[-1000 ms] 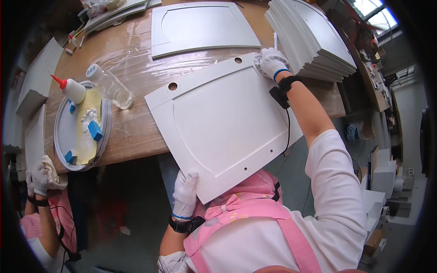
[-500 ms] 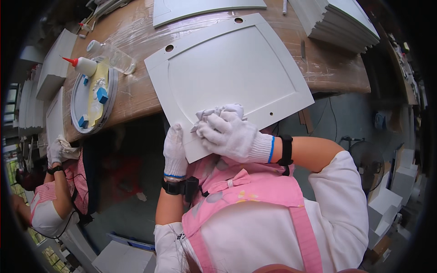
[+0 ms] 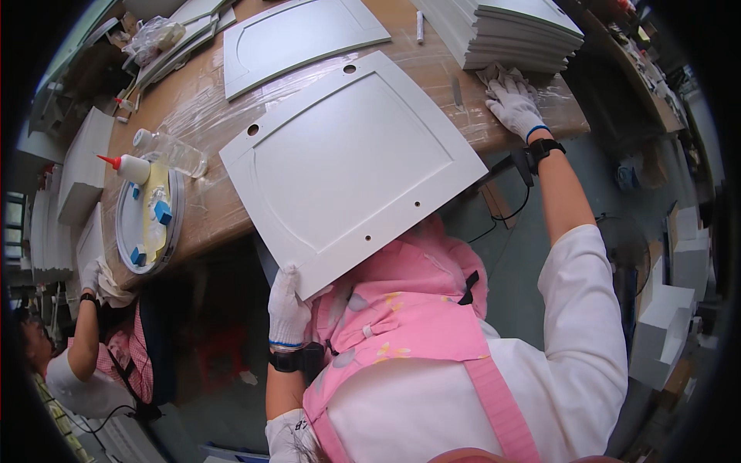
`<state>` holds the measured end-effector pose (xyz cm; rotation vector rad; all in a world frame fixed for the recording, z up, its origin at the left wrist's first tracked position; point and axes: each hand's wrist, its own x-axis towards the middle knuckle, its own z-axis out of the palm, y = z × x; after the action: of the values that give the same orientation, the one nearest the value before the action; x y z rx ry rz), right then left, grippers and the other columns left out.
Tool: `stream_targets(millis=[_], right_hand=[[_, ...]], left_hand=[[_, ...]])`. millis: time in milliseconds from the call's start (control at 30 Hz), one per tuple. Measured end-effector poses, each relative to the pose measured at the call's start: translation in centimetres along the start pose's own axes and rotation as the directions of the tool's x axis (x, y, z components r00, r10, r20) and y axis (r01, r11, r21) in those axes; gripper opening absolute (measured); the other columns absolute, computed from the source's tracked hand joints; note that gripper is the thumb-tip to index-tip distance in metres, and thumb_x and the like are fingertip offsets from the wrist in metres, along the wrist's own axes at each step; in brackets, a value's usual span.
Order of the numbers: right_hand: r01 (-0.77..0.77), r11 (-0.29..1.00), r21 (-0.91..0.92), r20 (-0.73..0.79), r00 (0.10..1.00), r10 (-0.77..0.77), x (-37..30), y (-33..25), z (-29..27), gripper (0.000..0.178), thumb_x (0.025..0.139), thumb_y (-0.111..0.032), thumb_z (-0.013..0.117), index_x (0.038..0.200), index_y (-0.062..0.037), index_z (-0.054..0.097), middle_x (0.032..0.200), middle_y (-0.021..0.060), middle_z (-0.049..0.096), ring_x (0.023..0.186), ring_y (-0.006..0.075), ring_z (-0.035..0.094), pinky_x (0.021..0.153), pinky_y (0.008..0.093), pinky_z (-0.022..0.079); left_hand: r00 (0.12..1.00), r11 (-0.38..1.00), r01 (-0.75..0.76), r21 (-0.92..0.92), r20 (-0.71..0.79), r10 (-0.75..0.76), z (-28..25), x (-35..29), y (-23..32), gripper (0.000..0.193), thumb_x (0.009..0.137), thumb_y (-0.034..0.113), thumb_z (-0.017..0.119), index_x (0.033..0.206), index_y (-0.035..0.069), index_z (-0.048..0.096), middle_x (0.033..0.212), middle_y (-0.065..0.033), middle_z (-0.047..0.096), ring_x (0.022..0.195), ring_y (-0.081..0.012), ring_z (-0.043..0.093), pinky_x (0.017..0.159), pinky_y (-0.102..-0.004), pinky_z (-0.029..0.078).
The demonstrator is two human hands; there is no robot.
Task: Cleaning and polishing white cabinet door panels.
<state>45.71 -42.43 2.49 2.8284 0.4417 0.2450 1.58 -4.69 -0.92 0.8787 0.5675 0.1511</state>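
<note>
A white cabinet door panel [image 3: 347,154] with a curved recessed centre lies tilted across the table's front edge. It has two large holes along its far edge and two small ones near its close edge. My left hand [image 3: 289,310], in a white knit glove, is closed round the panel's near-left corner; the thumb lies on top. Off to the right, my right hand [image 3: 512,106], gloved too, rests with outstretched fingers on a crumpled greyish cloth [image 3: 502,77]. That cloth lies on the table beside a stack of white panels [image 3: 513,38].
A round lid-like tray [image 3: 179,231] with blue blocks [image 3: 162,212], a red-tipped glue bottle [image 3: 133,167] and a clear bottle [image 3: 179,154] stand at the left. Another panel [image 3: 301,38] lies behind. A co-worker [image 3: 93,347] sits at the far left.
My right hand has left the panel's near edge and gone far right with the cloth to the table. My left hand stays on the corner. The view has shifted.
</note>
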Motion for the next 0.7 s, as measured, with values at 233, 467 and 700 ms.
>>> stream_targets(millis=[233,467,700], right_hand=[[0.033,0.978,0.205,-0.373,0.927,0.047,-3.0,-2.2,-7.1,0.043,0.098,-0.037,0.058,0.134,-0.0133,0.062,0.141,0.019,0.052,0.13,0.0389,0.047,0.108,0.0471,0.041],[-0.191,0.371,0.909,0.279,0.939,-0.2,-10.8,-4.9,-5.4,0.033,0.104,-0.025,0.053,0.126,-0.0018,0.062,0.087,-0.0016,0.056,0.071,0.0079,0.049,0.064,0.0231,0.045],[-0.313,0.318,0.895,0.365,0.924,-0.118,-13.4,-5.6,-2.7,0.042,0.103,-0.032,0.054,0.129,0.0002,0.059,0.095,0.0033,0.065,0.078,0.0105,0.06,0.071,0.0256,0.051]], left_hand=[[0.996,0.98,0.051,-0.193,0.077,-0.037,-0.3,-1.0,-0.9,0.073,0.103,0.058,0.038,0.137,-0.006,0.045,0.115,-0.0248,0.066,0.093,-0.0345,0.071,0.077,-0.0428,0.065],[0.992,0.976,0.086,-0.2,0.108,-0.065,0.3,-0.8,-1.3,0.072,0.101,0.059,0.045,0.136,-0.004,0.047,0.109,-0.0216,0.067,0.089,-0.0306,0.072,0.075,-0.0399,0.065],[0.999,0.986,-0.043,0.162,0.009,0.042,-0.4,-2.0,-2.1,0.05,0.103,0.042,0.053,0.129,0.0,0.052,0.107,-0.0146,0.068,0.084,-0.0238,0.071,0.071,-0.0357,0.063]])
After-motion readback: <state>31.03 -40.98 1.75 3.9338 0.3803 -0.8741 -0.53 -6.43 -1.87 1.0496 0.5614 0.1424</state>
